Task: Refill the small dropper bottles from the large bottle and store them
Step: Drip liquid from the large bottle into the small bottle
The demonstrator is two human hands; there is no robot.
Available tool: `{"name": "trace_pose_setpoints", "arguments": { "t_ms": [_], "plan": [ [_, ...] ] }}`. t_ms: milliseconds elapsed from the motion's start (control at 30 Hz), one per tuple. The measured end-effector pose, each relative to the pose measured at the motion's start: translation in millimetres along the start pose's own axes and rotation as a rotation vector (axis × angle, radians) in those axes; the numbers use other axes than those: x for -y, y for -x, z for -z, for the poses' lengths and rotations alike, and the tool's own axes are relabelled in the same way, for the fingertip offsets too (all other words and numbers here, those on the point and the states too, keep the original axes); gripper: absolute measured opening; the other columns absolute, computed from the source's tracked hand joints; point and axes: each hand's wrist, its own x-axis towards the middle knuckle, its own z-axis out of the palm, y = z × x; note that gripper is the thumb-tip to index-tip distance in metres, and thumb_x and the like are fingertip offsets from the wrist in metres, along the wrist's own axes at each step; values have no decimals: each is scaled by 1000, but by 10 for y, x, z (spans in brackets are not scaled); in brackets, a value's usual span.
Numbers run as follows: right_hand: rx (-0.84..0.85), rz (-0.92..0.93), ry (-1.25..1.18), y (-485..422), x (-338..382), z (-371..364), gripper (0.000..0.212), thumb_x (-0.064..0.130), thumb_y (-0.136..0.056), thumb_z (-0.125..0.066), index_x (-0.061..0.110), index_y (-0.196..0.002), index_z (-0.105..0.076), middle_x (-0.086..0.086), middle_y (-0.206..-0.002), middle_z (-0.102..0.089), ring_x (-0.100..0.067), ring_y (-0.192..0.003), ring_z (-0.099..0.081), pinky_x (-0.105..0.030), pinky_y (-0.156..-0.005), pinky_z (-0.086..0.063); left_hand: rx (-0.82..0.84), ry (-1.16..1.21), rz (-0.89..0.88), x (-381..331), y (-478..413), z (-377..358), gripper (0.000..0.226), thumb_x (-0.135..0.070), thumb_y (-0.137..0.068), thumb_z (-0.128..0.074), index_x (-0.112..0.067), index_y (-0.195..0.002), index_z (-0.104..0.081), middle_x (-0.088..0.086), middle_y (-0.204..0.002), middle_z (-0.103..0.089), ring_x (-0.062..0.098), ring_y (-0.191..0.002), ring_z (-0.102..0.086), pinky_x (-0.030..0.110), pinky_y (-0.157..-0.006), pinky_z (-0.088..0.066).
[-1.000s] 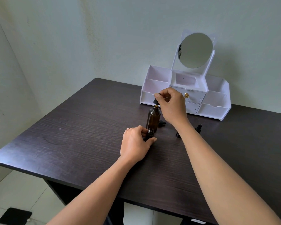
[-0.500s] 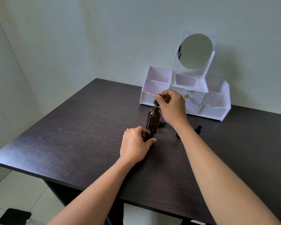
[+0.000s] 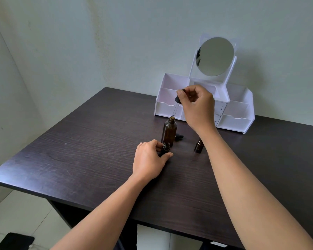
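The large bottle [image 3: 169,131] is standing upright near the middle of the table [image 3: 79,150]. The small dropper bottle [image 3: 165,147] is standing just before it, within the fingers of the left hand [image 3: 150,157]. A dropper [image 3: 175,107] is hanging from the right hand [image 3: 197,105], directly over the large bottle, with its tip right at the mouth. A cap [image 3: 179,137] is lying just behind and to the right of the large bottle. A second small bottle [image 3: 199,146] is standing farther right, apart from the others. The drawer organizer [image 3: 238,121] is sitting behind them all at the table's far edge, with its mirror [image 3: 215,56] rising on top.
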Motion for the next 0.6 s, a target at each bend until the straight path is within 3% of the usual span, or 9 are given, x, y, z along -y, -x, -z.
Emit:
{"name": "trace_pose_setpoints", "arguments": {
  "t_ms": [100,367,600],
  "plan": [
    [-29,32,-22,-52,56,63,14,27,-91,-70,13,-89,-66,7,-77,-73,-13,-77,-73,-38,-78,-59,-6,2,-3,-5,0,-1,38,-50,-79,-79,-24,-105,-70,-14,-95,-69,8,-101,-56,42,-104,-45],
    [-84,78,-78,-105,222,189,10,27,-91,-69,26,-84,-62,5,-77,-74,-18,-76,-73,-41,-77,-59,-5,-3,1,-3,-3,-3,39,-50,-78,-80,-25,-105,-70,-14,-94,-68,9,-102,-56,41,-102,-47],
    [-91,88,-123,-6,308,235,9,23,-92,-70,16,-89,-66,3,-78,-74,-17,-76,-73,-41,-78,-59,-1,-3,-4,4,-7,-6,39,-50,-79,-80,-24,-106,-70,-13,-95,-69,8,-100,-56,43,-105,-45]
  ]
}}
